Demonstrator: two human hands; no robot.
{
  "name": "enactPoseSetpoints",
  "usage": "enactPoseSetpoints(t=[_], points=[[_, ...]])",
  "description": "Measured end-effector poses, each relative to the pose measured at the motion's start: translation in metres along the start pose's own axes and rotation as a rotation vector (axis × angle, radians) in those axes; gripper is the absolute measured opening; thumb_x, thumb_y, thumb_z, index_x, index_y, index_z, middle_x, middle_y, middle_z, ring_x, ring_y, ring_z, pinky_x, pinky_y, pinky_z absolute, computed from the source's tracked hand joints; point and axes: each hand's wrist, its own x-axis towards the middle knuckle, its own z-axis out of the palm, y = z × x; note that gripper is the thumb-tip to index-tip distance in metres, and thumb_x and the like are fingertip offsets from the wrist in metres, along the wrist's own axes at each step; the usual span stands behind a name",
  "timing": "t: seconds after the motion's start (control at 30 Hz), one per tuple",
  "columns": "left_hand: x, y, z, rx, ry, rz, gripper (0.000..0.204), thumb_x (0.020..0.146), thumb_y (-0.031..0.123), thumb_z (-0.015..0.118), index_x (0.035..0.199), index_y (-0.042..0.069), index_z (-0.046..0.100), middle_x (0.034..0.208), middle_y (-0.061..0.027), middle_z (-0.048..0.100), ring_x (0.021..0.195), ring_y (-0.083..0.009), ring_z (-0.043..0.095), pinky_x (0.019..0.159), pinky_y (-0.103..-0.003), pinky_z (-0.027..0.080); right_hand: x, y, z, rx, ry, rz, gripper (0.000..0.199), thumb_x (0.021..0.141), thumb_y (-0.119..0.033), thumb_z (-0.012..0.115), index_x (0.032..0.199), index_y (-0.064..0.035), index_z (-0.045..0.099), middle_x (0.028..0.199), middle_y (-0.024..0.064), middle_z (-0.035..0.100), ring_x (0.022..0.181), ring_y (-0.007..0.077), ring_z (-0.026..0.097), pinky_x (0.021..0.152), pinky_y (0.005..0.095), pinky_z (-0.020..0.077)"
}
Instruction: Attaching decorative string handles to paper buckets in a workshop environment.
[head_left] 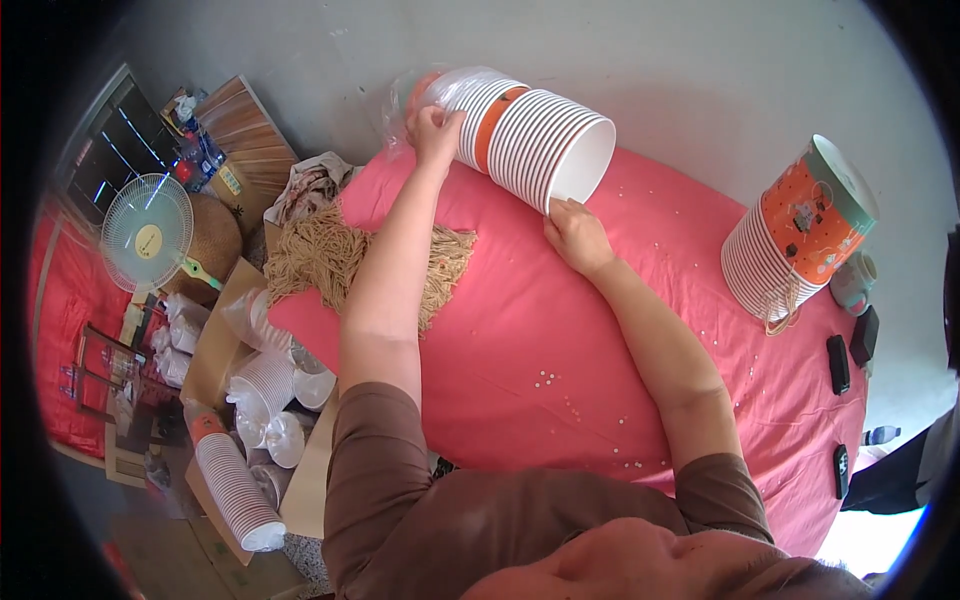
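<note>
A long stack of nested white paper buckets [535, 135] lies on its side across the far part of the pink-covered table, its open mouth facing right. One orange band shows around the middle of the stack. Clear plastic wrap [398, 115] covers the left end, where orange shows through. My left hand [437, 135] is closed on the wrap at that end. At the near edge of the open mouth, my right hand [578, 235] pinches the rim of the stack. A heap of tan cords [330, 255] lies beneath and beside my left forearm.
An upside-down bucket stack [800, 235], orange and green on top, stands at the right, with cord loops hanging. Dark small objects [838, 365] lie near the right edge. White bits [545, 378] dot the pink cloth [500, 330]. An open carton [310, 470] with wrapped cups stands left.
</note>
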Motion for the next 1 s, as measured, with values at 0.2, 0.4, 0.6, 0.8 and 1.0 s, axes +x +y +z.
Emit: enactPoseSetpoints(t=[0.2,0.4,0.6,0.8,1.0], points=[[-0.009,-0.004,0.002,0.024,0.016,0.097,0.054,0.081,0.035,0.072,0.121,0.002,0.057,0.133,-0.0208,0.047,0.127,-0.0349,0.044,0.107,-0.043,0.035,0.005,-0.004,-0.002,0.044,0.028,0.004,0.012,0.088,-0.008,0.057,0.098,-0.0006,0.056,0.098,0.0193,0.066,0.092,0.0387,0.063,0.089,0.0475,0.0498],[-0.055,0.018,0.022,-0.082,-0.037,0.197,0.065,0.09,0.028,0.062,0.143,-0.001,0.038,0.153,-0.0342,0.02,0.146,-0.0465,0.014,0.119,-0.052,0.014,0.001,0.0,-0.004,0.099,0.065,0.065,0.01,0.088,-0.007,0.057,0.095,-0.0005,0.056,0.092,0.0201,0.065,0.087,0.0398,0.062,0.078,0.048,0.0506],[-0.088,0.024,0.01,-0.247,-0.139,0.116,0.075,0.095,0.036,0.058,0.151,0.002,0.022,0.157,-0.0348,0.006,0.148,-0.0465,-0.002,0.119,-0.055,0.006,0.001,-0.004,-0.002,0.09,0.056,0.011,0.013,0.087,-0.005,0.056,0.1,-0.0008,0.057,0.093,0.0185,0.065,0.088,0.0386,0.063,0.079,0.0463,0.0512],[-0.138,0.033,0.004,-0.208,-0.181,0.124,0.107,0.087,0.055,0.068,0.155,0.005,0.002,0.156,-0.0358,-0.009,0.147,-0.0483,-0.009,0.119,-0.057,0.005,-0.004,0.003,0.0,0.018,-0.018,-0.004,0.03,0.087,-0.005,0.058,0.117,-0.0023,0.058,0.105,0.0166,0.067,0.099,0.0353,0.064,0.089,0.0443,0.0504],[-0.129,-0.002,0.0,-0.191,-0.12,0.184,0.104,0.088,0.054,0.067,0.155,0.003,0.005,0.16,-0.0276,0.001,0.15,-0.0411,-0.002,0.121,-0.052,0.007,-0.002,0.005,0.003,0.018,-0.073,-0.037,0.033,0.087,-0.007,0.06,0.119,-0.002,0.057,0.117,0.0182,0.066,0.108,0.0358,0.062,0.097,0.0452,0.0489]])
